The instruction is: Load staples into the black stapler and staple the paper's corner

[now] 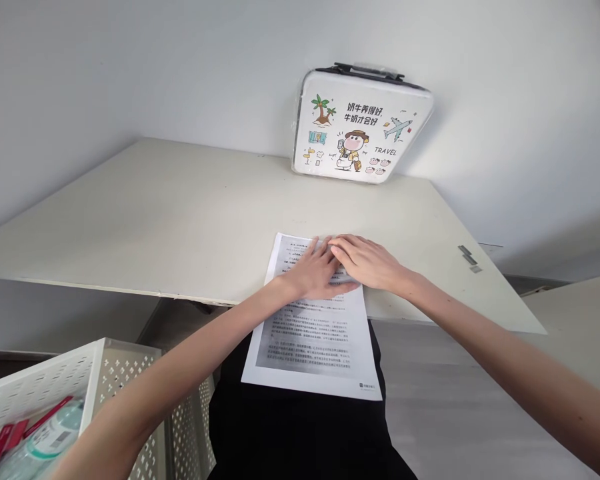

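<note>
A printed sheet of paper [314,347] lies half on the white table [180,213], its lower half hanging over the front edge above my lap. My left hand [314,272] rests flat on the upper part of the sheet, fingers stretched forward. My right hand [367,261] lies beside it, fingers extended and pressed flat on the same sheet, overlapping the left hand's fingertips. Neither hand grips anything.
A white case with cartoon travel pictures [360,127] leans against the wall at the table's back. A white perforated basket [75,393] with red and green packages stands at lower left. Small grey pieces [469,259] lie near the table's right edge.
</note>
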Motion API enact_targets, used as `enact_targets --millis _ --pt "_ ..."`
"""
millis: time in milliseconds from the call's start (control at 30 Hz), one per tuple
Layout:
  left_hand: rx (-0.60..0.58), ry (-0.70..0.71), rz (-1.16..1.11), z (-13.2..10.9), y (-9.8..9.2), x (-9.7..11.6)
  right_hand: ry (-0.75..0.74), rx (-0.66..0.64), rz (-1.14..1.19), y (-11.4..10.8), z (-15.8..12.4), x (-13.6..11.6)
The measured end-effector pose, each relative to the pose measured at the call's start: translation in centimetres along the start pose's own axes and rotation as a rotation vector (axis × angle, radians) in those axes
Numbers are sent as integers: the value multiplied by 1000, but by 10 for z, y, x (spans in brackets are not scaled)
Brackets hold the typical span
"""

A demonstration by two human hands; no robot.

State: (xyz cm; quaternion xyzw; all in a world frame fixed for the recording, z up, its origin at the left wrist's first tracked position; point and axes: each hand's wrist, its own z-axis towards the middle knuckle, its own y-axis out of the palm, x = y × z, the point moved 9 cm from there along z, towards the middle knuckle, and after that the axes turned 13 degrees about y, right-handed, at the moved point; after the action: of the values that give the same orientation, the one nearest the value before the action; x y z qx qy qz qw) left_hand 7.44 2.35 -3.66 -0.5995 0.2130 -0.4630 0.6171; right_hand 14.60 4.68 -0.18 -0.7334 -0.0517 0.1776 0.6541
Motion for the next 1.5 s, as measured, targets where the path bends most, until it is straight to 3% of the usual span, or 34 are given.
enact_targets --millis 533,867,967,1100,1233,1500 --pt "41 12 30 -2 6 -14 64 162 -310 20 10 -9" --pt "31 13 24 -6 7 -15 93 155 -304 21 10 -13" --pt "46 11 11 -7 7 -14 71 138 -190 13 7 -11" --pt "28 18 -28 -10 5 -11 56 139 139 -10 -9 3" --pt "-38 -37 -38 -17 3 -11 8 183 249 -23 -35 23" --pt "-62 -80 9 -35 -8 -24 111 177 306 2 -75 83"
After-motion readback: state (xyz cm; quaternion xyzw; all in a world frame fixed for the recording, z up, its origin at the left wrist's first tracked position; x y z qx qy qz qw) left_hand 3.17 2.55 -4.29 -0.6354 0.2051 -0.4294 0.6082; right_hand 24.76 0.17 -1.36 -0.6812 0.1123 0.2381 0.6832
